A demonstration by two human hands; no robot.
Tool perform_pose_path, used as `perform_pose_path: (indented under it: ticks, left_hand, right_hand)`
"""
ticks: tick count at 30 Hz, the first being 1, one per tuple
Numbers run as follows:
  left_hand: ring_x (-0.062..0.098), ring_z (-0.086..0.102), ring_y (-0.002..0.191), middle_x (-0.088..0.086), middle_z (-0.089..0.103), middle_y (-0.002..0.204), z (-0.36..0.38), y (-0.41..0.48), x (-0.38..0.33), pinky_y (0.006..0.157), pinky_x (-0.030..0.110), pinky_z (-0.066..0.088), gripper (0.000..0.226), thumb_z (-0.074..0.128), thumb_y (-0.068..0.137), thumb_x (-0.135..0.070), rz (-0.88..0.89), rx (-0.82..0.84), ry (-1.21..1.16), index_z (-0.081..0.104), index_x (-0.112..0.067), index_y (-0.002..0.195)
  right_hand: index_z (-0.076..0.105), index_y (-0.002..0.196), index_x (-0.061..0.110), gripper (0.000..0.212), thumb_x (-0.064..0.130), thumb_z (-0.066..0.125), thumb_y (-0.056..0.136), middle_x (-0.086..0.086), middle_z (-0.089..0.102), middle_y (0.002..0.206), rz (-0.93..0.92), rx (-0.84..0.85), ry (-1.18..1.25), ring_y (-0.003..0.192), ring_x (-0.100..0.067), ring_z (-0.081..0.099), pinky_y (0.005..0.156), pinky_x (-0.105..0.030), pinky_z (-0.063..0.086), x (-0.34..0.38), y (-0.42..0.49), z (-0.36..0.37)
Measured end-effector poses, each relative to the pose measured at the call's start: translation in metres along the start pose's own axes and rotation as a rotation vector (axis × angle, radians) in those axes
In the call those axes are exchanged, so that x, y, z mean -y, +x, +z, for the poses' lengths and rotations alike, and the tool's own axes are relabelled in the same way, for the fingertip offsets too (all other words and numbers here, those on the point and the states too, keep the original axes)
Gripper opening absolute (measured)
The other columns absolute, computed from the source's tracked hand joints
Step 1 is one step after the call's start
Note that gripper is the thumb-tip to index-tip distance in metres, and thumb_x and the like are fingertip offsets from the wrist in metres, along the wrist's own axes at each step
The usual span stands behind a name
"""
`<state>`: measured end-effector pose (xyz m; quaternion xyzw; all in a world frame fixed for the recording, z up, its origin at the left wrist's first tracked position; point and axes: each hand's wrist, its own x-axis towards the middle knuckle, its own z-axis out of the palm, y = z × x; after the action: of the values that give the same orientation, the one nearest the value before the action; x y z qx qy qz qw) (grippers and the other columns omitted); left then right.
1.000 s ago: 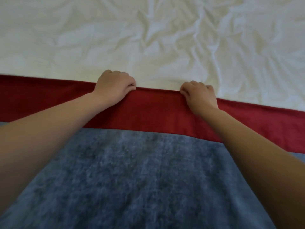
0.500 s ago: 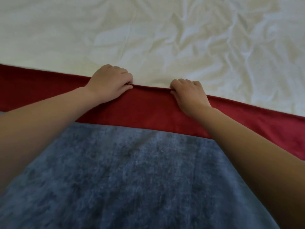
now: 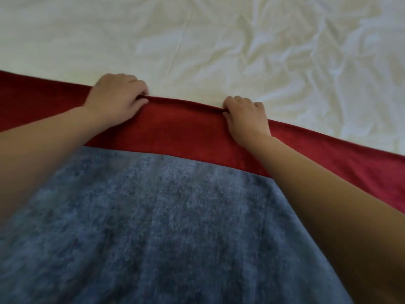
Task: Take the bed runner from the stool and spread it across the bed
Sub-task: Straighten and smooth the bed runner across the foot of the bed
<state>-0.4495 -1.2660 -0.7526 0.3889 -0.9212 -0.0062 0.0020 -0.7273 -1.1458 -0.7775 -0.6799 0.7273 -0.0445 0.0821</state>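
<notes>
Red-bordered grey-blue bed runner (image 3: 175, 132) spread across the white bed (image 3: 219, 51), left hand (image 3: 116, 99) and right hand (image 3: 246, 119) each gripping its far edge with curled fingers, that edge slightly farther up the bed than half a second earlier.

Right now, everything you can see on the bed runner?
The bed runner is a soft, plush-looking cloth: a mottled grey-blue panel with a deep red band along its far side. It lies spread over the wrinkled white sheet, running out of frame left, right and near. The left hand and right hand grip its far red edge, which is rolled up slightly between them.
</notes>
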Motion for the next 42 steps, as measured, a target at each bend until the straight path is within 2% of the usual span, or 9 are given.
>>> perform_pose_path:
  ticks: [3, 7, 9, 13, 19, 27, 33, 37, 42]
  left_hand:
    - [0.040, 0.060, 0.087, 0.019, 0.067, 0.091, 0.001, -0.003, 0.017, 0.082, 0.045, 0.041, 0.017, 0.058, 0.089, -0.022, -0.095, 0.000, 0.149, 0.067, -0.007, 0.093]
    - [0.037, 0.054, 0.107, 0.018, 0.065, 0.106, 0.012, 0.025, 0.008, 0.107, 0.047, 0.023, 0.021, 0.054, 0.093, -0.026, -0.249, 0.128, 0.283, 0.069, -0.013, 0.103]
    - [0.039, 0.054, 0.106, 0.020, 0.064, 0.107, 0.013, 0.025, 0.007, 0.104, 0.049, 0.027, 0.023, 0.054, 0.093, -0.028, -0.270, 0.133, 0.268, 0.068, -0.013, 0.103]
    - [0.042, 0.057, 0.094, 0.021, 0.064, 0.099, -0.002, 0.003, 0.023, 0.079, 0.046, 0.043, 0.017, 0.060, 0.089, -0.024, -0.247, 0.080, 0.141, 0.065, -0.011, 0.098]
    - [0.040, 0.056, 0.098, 0.018, 0.064, 0.103, -0.012, -0.027, 0.067, 0.079, 0.046, 0.044, 0.018, 0.059, 0.089, -0.019, -0.300, 0.109, 0.070, 0.062, -0.010, 0.104]
    - [0.038, 0.057, 0.092, 0.014, 0.066, 0.095, -0.009, -0.039, 0.116, 0.075, 0.044, 0.046, 0.019, 0.055, 0.092, -0.027, -0.161, 0.099, 0.024, 0.064, -0.012, 0.099]
    - [0.036, 0.056, 0.099, 0.012, 0.067, 0.103, 0.010, -0.021, 0.121, 0.077, 0.038, 0.039, 0.025, 0.050, 0.094, -0.035, -0.258, 0.057, -0.013, 0.067, -0.018, 0.100]
    - [0.031, 0.056, 0.097, 0.005, 0.066, 0.099, 0.011, -0.031, 0.138, 0.081, 0.037, 0.037, 0.022, 0.053, 0.092, -0.040, -0.170, 0.003, -0.134, 0.062, -0.020, 0.097]
    - [0.030, 0.058, 0.089, 0.005, 0.066, 0.090, -0.011, -0.052, 0.214, 0.075, 0.037, 0.042, 0.017, 0.064, 0.085, -0.033, 0.016, 0.018, -0.192, 0.062, -0.018, 0.091]
  right_hand:
    - [0.058, 0.107, 0.017, 0.023, 0.029, 0.040, 0.098, -0.007, 0.058, 0.107, 0.080, -0.036, 0.012, 0.101, -0.030, 0.051, 0.083, -0.040, 0.033, -0.005, 0.004, 0.006]
    - [0.058, 0.108, 0.017, 0.024, 0.030, 0.041, 0.097, -0.009, 0.055, 0.108, 0.193, -0.089, 0.015, 0.103, -0.032, 0.048, 0.085, -0.039, 0.031, 0.004, -0.001, 0.017]
    - [0.057, 0.105, 0.015, 0.023, 0.027, 0.041, 0.095, -0.009, 0.054, 0.106, 0.213, -0.093, 0.010, 0.101, -0.032, 0.048, 0.085, -0.040, 0.031, 0.010, -0.001, 0.017]
    - [0.054, 0.099, 0.012, 0.018, 0.022, 0.043, 0.089, -0.008, 0.054, 0.100, 0.164, -0.057, 0.026, 0.096, -0.030, 0.049, 0.081, -0.040, 0.031, 0.013, 0.004, 0.007]
    - [0.052, 0.103, 0.013, 0.020, 0.029, 0.045, 0.093, -0.007, 0.055, 0.102, -0.026, -0.027, 0.112, 0.094, -0.029, 0.051, 0.080, -0.039, 0.036, 0.042, 0.019, 0.006]
    - [0.052, 0.107, 0.012, 0.022, 0.030, 0.042, 0.098, -0.007, 0.057, 0.105, -0.149, 0.022, 0.125, 0.096, -0.029, 0.052, 0.072, -0.036, 0.036, 0.142, 0.066, 0.015]
    - [0.057, 0.102, 0.014, 0.027, 0.033, 0.039, 0.097, -0.011, 0.062, 0.103, 0.079, 0.024, 0.120, 0.095, -0.034, 0.056, 0.072, -0.039, 0.043, 0.161, 0.084, 0.028]
    - [0.055, 0.095, 0.008, 0.022, 0.025, 0.044, 0.090, -0.015, 0.060, 0.095, 0.196, -0.041, 0.031, 0.087, -0.036, 0.054, 0.067, -0.037, 0.036, 0.189, 0.086, 0.030]
    - [0.053, 0.103, 0.011, 0.020, 0.026, 0.051, 0.091, -0.010, 0.059, 0.101, 0.085, -0.070, 0.171, 0.093, -0.031, 0.053, 0.074, -0.040, 0.044, 0.245, 0.105, 0.027]
